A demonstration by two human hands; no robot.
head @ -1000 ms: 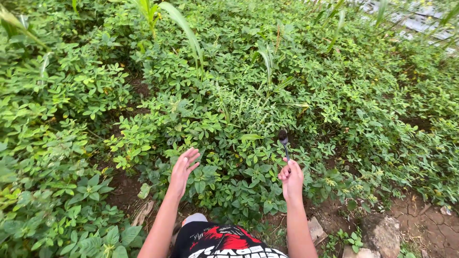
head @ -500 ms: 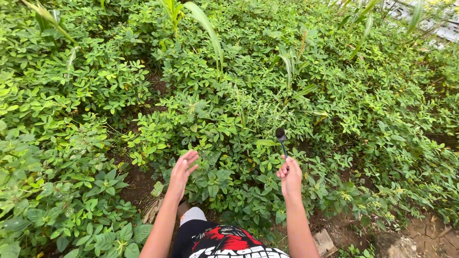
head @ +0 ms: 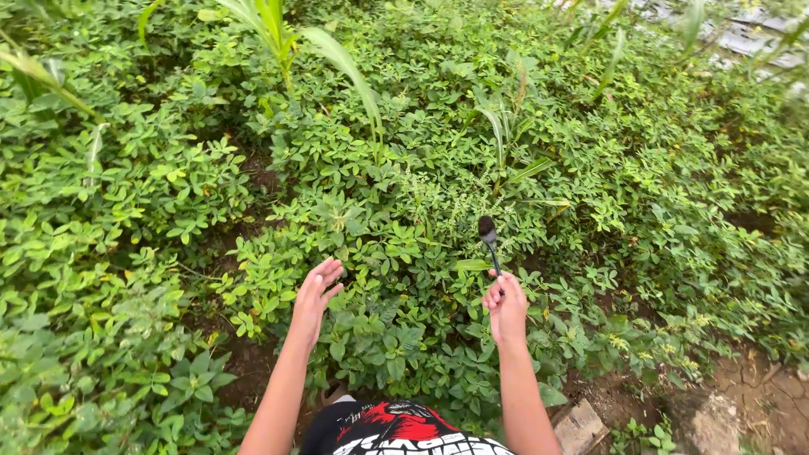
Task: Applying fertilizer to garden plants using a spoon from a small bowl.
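My right hand (head: 506,307) is closed around the thin handle of a small dark tool (head: 488,236) with a rounded head that points up and away from me. My left hand (head: 314,293) is held out with its fingers spread and nothing in it, just above the low leafy green plants (head: 396,253). Both hands hover over the same dense clump of plants in front of my knees.
Tall broad-leaved stalks (head: 286,42) rise at the back. Bare brown soil (head: 244,354) shows in a gap at the lower left. Stones and cracked earth (head: 716,413) lie at the lower right. My red, black and white garment (head: 404,425) fills the bottom edge.
The view has shifted up and to the left over the plants. Both hands stay extended in much the same pose, and the tool's dark head shows more clearly now.
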